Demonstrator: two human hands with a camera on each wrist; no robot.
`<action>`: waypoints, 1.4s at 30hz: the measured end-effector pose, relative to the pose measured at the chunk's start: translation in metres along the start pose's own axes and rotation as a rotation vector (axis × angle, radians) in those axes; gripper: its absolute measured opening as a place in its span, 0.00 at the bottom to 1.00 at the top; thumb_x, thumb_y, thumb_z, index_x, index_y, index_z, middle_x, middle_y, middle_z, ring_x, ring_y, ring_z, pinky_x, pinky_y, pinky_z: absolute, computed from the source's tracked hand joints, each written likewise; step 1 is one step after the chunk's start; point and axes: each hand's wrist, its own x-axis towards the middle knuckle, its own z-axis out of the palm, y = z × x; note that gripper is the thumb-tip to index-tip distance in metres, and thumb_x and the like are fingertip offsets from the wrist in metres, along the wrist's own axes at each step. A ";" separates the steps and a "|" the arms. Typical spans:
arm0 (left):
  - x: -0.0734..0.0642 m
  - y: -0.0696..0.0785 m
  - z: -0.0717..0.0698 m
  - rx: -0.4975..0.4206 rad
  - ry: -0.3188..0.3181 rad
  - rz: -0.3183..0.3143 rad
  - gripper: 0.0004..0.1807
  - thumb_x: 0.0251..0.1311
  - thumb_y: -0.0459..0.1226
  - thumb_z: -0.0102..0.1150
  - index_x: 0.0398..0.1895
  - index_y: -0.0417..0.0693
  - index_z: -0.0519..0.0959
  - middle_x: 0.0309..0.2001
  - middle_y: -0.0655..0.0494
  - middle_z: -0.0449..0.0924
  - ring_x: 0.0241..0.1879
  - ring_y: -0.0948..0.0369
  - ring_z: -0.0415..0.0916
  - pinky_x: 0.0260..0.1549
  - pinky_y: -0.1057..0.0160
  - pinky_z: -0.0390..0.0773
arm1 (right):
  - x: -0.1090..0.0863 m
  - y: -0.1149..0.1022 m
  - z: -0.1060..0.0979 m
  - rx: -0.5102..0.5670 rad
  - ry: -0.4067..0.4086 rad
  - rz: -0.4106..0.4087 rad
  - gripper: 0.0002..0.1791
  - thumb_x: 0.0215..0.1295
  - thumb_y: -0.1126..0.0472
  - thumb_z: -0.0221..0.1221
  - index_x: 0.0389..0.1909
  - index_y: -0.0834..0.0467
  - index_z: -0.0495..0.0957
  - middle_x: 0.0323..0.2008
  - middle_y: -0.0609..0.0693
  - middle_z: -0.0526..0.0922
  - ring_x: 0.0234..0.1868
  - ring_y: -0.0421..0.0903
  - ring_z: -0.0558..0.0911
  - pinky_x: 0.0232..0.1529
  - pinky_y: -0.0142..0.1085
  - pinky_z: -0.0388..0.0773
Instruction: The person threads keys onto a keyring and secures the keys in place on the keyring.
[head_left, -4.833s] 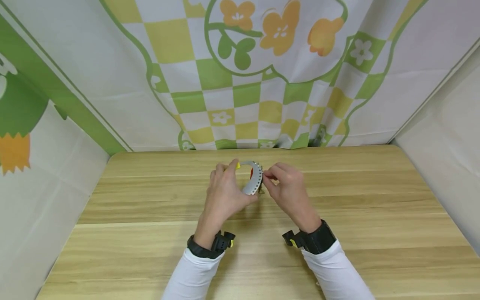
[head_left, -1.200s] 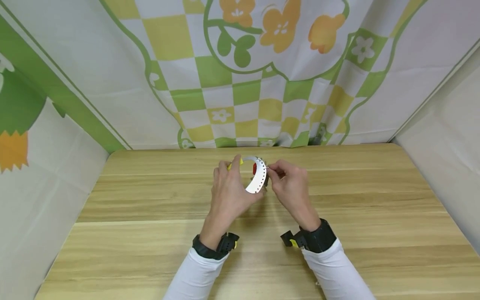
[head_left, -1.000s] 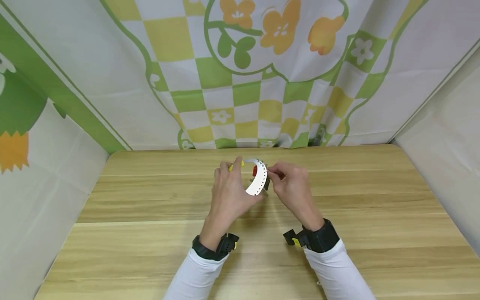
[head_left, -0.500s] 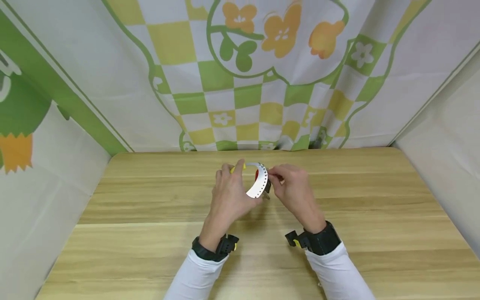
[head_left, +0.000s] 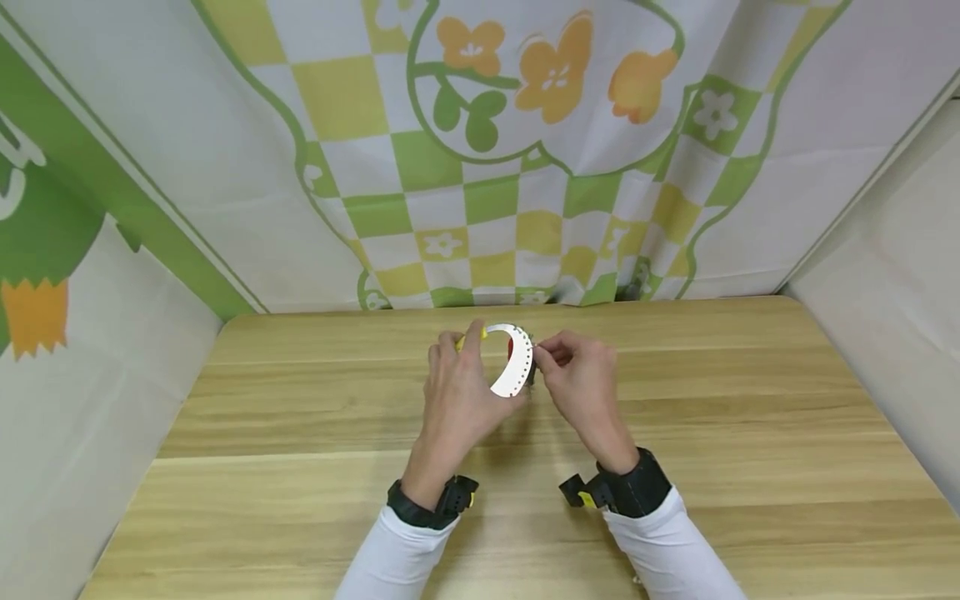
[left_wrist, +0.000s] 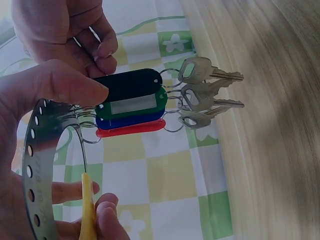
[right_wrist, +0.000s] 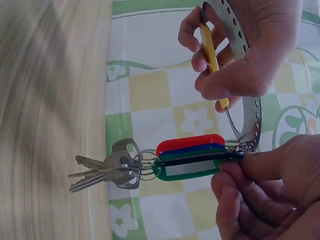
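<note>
My left hand (head_left: 461,396) grips a curved metal key holder (head_left: 516,377) with a row of holes along its edge and a yellow handle (left_wrist: 88,207). Key tags hang from its edge on small split rings: black (left_wrist: 132,82), green (left_wrist: 159,102), blue (left_wrist: 142,120) and red (left_wrist: 132,129). Several silver keys (right_wrist: 120,167) dangle from the tags' other ends. My right hand (head_left: 583,379) pinches the ring end of the black tag right at the holder's edge, between thumb and fingertip. Part of that ring is hidden by the fingers.
Holder and keys are held up over a wood-grain table (head_left: 300,517). A checked, flowered cloth (head_left: 495,208) hangs at the table's back edge, with pale cloth walls (head_left: 885,275) on both sides. Dark camera bands (head_left: 423,504) circle both wrists.
Since the oldest frame, the holder has turned so its flat face shows bright white, and both hands have shifted slightly right. Over the last second the hands have barely moved.
</note>
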 end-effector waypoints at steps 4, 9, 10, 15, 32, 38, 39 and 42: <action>-0.001 -0.002 0.000 -0.005 -0.013 0.006 0.58 0.34 0.48 0.85 0.72 0.39 0.67 0.57 0.34 0.70 0.53 0.40 0.69 0.38 0.41 0.79 | 0.000 0.002 0.001 -0.002 -0.001 -0.082 0.04 0.56 0.72 0.71 0.25 0.63 0.87 0.21 0.53 0.85 0.19 0.43 0.82 0.20 0.35 0.77; -0.002 -0.002 -0.001 0.021 -0.033 0.024 0.58 0.33 0.47 0.85 0.72 0.38 0.67 0.58 0.33 0.69 0.53 0.39 0.69 0.38 0.41 0.79 | 0.000 0.006 -0.002 -0.028 -0.041 -0.156 0.05 0.55 0.74 0.71 0.25 0.63 0.87 0.20 0.51 0.85 0.18 0.40 0.79 0.20 0.35 0.74; -0.002 -0.002 -0.001 0.027 -0.039 0.026 0.58 0.33 0.47 0.85 0.72 0.38 0.67 0.58 0.33 0.69 0.53 0.39 0.69 0.38 0.41 0.79 | 0.001 0.007 -0.003 -0.038 -0.051 -0.169 0.05 0.54 0.74 0.71 0.25 0.62 0.87 0.19 0.51 0.84 0.17 0.40 0.78 0.20 0.34 0.74; -0.001 -0.002 -0.001 0.045 -0.081 0.027 0.59 0.32 0.47 0.86 0.72 0.40 0.67 0.59 0.33 0.69 0.55 0.39 0.69 0.40 0.40 0.80 | 0.003 0.012 -0.008 -0.082 -0.106 -0.264 0.06 0.54 0.74 0.70 0.25 0.61 0.87 0.19 0.48 0.83 0.17 0.37 0.75 0.20 0.34 0.73; 0.001 -0.002 -0.001 -0.005 -0.050 -0.004 0.56 0.33 0.44 0.85 0.71 0.39 0.68 0.58 0.35 0.69 0.55 0.40 0.68 0.40 0.41 0.80 | 0.004 0.009 -0.004 0.024 -0.103 0.034 0.03 0.60 0.67 0.70 0.30 0.63 0.87 0.23 0.51 0.86 0.22 0.44 0.83 0.25 0.35 0.78; 0.000 -0.001 0.001 -0.006 -0.020 0.010 0.59 0.32 0.47 0.86 0.71 0.38 0.68 0.58 0.34 0.69 0.55 0.40 0.69 0.40 0.42 0.80 | 0.003 0.008 -0.002 0.082 -0.070 0.086 0.03 0.60 0.68 0.70 0.28 0.63 0.87 0.22 0.52 0.86 0.21 0.45 0.83 0.22 0.32 0.76; 0.000 -0.001 0.001 -0.005 -0.019 0.012 0.59 0.32 0.48 0.86 0.71 0.38 0.68 0.58 0.34 0.69 0.55 0.40 0.69 0.40 0.42 0.80 | 0.003 0.008 -0.001 0.082 -0.065 0.070 0.03 0.59 0.69 0.70 0.27 0.63 0.87 0.22 0.52 0.86 0.20 0.45 0.83 0.22 0.32 0.76; 0.000 -0.001 0.001 0.003 -0.025 0.011 0.58 0.32 0.48 0.85 0.71 0.38 0.68 0.58 0.34 0.69 0.54 0.40 0.69 0.39 0.42 0.80 | 0.003 0.010 -0.001 0.049 -0.057 0.001 0.03 0.57 0.70 0.71 0.26 0.63 0.87 0.21 0.52 0.85 0.19 0.44 0.82 0.21 0.33 0.75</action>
